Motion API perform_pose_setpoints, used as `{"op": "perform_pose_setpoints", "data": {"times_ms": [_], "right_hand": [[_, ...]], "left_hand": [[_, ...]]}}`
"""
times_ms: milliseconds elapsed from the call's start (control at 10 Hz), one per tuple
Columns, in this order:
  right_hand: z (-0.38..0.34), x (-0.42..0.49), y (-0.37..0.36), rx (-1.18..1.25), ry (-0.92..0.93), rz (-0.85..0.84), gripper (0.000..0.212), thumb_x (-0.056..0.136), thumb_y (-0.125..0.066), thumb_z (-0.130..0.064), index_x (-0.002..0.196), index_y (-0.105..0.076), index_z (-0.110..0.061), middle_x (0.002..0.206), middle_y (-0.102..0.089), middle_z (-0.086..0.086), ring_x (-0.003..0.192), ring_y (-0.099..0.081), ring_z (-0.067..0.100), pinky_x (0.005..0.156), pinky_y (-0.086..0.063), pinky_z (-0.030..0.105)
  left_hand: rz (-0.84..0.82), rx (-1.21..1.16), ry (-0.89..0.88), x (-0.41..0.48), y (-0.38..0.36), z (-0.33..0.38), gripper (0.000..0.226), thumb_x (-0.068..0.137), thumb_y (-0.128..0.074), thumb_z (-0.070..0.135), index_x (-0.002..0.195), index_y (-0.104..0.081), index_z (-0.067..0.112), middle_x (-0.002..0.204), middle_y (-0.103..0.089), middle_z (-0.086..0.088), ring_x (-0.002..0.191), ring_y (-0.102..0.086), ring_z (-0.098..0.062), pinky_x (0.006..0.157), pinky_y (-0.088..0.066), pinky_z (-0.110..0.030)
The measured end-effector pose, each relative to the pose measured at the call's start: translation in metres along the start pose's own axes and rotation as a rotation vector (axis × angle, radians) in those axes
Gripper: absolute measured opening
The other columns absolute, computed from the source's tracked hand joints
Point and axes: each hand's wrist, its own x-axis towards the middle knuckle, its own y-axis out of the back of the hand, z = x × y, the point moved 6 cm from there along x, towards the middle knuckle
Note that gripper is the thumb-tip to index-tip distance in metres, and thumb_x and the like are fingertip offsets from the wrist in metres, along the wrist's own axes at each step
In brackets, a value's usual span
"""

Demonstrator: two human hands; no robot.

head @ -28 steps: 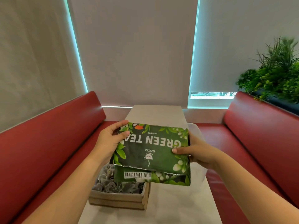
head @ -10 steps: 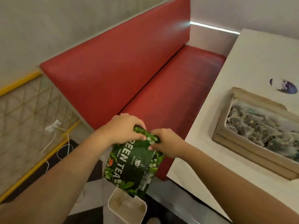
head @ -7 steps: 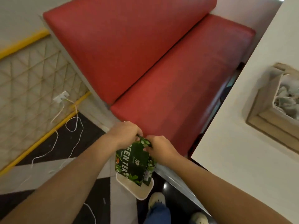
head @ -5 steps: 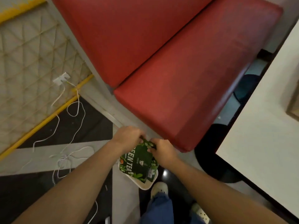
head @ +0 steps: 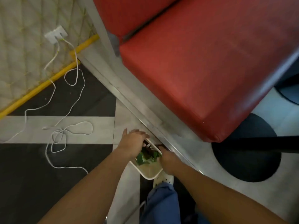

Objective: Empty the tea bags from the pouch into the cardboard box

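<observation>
The green tea pouch [head: 146, 155] sits crumpled inside a small white bin [head: 150, 173] on the floor, beside the bench base. My left hand [head: 133, 143] reaches over the bin's far-left rim with its fingers on the pouch's top edge. My right hand [head: 168, 160] grips the pouch's right side at the bin's right rim. The cardboard box and the tea bags are out of view.
A red bench seat [head: 202, 70] fills the upper right, with its metal base rail [head: 142, 113] next to the bin. White cables [head: 64, 136] lie looped on the floor at left. A round black table base [head: 246, 152] and my shoe [head: 163, 179] are close by.
My view has swung from the table and box down to the floor. Both hands have carried the pouch down into the white bin.
</observation>
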Motion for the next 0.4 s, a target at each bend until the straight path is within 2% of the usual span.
{"op": "perform_pose_setpoints", "data": {"times_ms": [100, 200, 300, 400], "right_hand": [[0.007, -0.006, 0.001, -0.028, -0.018, 0.04, 0.033, 0.091, -0.05, -0.012, 0.125, -0.049, -0.01, 0.116, -0.059, 0.014, 0.101, -0.059, 0.028, 0.088, -0.05, 0.034], [-0.006, -0.028, 0.022, -0.032, 0.015, 0.109, 0.024, 0.091, -0.049, -0.017, 0.113, -0.06, -0.014, 0.105, -0.066, 0.009, 0.091, -0.062, 0.024, 0.079, -0.052, 0.032], [-0.031, -0.056, 0.054, 0.029, 0.03, 0.176, 0.019, 0.092, -0.048, -0.02, 0.098, -0.066, -0.018, 0.092, -0.068, 0.005, 0.081, -0.062, 0.019, 0.075, -0.052, 0.031], [-0.071, -0.088, 0.095, 0.052, 0.107, 0.289, 0.019, 0.09, -0.047, -0.025, 0.086, -0.065, -0.019, 0.084, -0.069, 0.006, 0.078, -0.065, 0.022, 0.075, -0.055, 0.036]], "left_hand": [[0.055, -0.058, 0.016, -0.009, -0.005, -0.011, 0.037, 0.096, -0.047, 0.02, 0.129, -0.055, 0.034, 0.141, -0.05, 0.006, 0.131, -0.041, -0.021, 0.111, -0.025, -0.043], [0.171, -0.184, 0.024, -0.029, 0.014, -0.013, 0.028, 0.095, -0.049, 0.023, 0.117, -0.064, 0.03, 0.119, -0.065, 0.004, 0.107, -0.058, -0.02, 0.094, -0.044, -0.032], [0.18, -0.289, 0.074, -0.05, 0.043, -0.009, 0.022, 0.096, -0.048, 0.027, 0.107, -0.067, 0.025, 0.104, -0.067, 0.001, 0.093, -0.061, -0.019, 0.079, -0.049, -0.032], [0.247, -0.27, 0.039, -0.069, 0.093, 0.005, 0.02, 0.095, -0.049, 0.031, 0.101, -0.066, 0.022, 0.096, -0.069, -0.002, 0.088, -0.062, -0.022, 0.072, -0.047, -0.032]]}}
